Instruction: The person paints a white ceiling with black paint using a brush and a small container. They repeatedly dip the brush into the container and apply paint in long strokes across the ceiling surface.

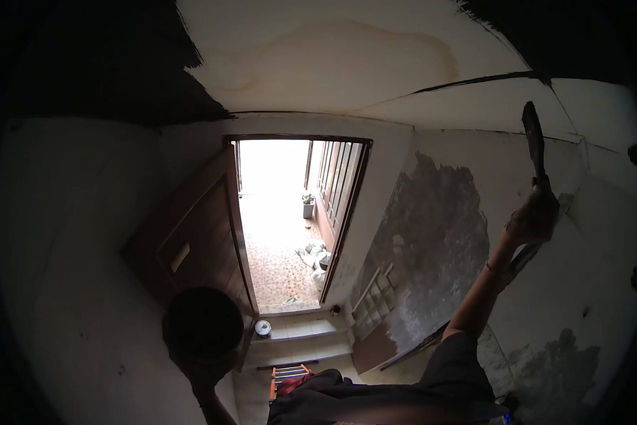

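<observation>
Room: bare plastered interior seen from high up, with pale walls carrying dark grey damp-looking patches on the right side.
Ceiling: pale panels with a brownish stain, dark seams running between the sheets, black area at upper left.
Doorway: open doorway at centre, bright daylight beyond; brown wooden door swung inward on its left.
Outside: pebbled path, a small potted plant by the far wall, and pale rubble near the threshold.
Steps: light-coloured steps below the doorway, with a small round white container on the upper one.
Ladder: orange rungs visible low at centre.
Right hand: right hand raised high against the right wall, fingers clenched around the handle of a brush.
Brush: dark flat paintbrush, upright, its bristle end pointing up near the seam where wall met ceiling.
Left hand: left hand low at left, cupped beneath a bucket; finger positions mostly hidden.
Bucket: dark round bucket, seen from above, held just below the door's lower corner.
</observation>
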Available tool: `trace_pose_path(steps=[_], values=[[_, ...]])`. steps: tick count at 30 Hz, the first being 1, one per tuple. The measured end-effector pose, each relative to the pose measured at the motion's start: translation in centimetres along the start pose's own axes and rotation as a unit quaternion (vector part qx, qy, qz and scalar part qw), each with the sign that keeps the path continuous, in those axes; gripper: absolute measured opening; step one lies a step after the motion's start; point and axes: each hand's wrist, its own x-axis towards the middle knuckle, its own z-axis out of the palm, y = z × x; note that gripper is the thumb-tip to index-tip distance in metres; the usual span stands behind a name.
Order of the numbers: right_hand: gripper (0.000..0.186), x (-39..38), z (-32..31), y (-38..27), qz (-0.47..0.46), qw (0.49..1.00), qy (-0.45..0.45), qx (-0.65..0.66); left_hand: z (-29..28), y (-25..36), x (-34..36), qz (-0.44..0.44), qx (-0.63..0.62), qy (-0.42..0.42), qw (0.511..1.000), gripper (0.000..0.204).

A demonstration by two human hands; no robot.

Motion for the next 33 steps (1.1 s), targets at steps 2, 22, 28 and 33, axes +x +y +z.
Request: trace_pose_path(steps=[2, 22, 28, 33], values=[[0.034, 0.3, -0.4, -1.5, 0.002, 0.996, 0.021, 0.084, 0.0, 0.1, -0.2, -0.004, -0.001, -0.001, 1.0, 0.135], [0.014, -14.1, -10.7, -25.4, 0.139, 0.495, -0.472, 0.716, 7.0, -1.7, -5.7, 0.027, 0.167, 0.007, 0.986, 0.126], [0.019, -16.6, -11.7, -28.6, 0.005, 0.438, -0.481, 0.76, 6.2, -4.3, -6.8, 0.095, 0.146, 0.052, 0.983, 0.124], [0.019, -18.1, -13.1, -31.8, -0.016, 0.33, -0.538, 0.775, 5.3, -3.4, -7.6, 0.144, 0.158, 0.068, 0.975, 0.122]])
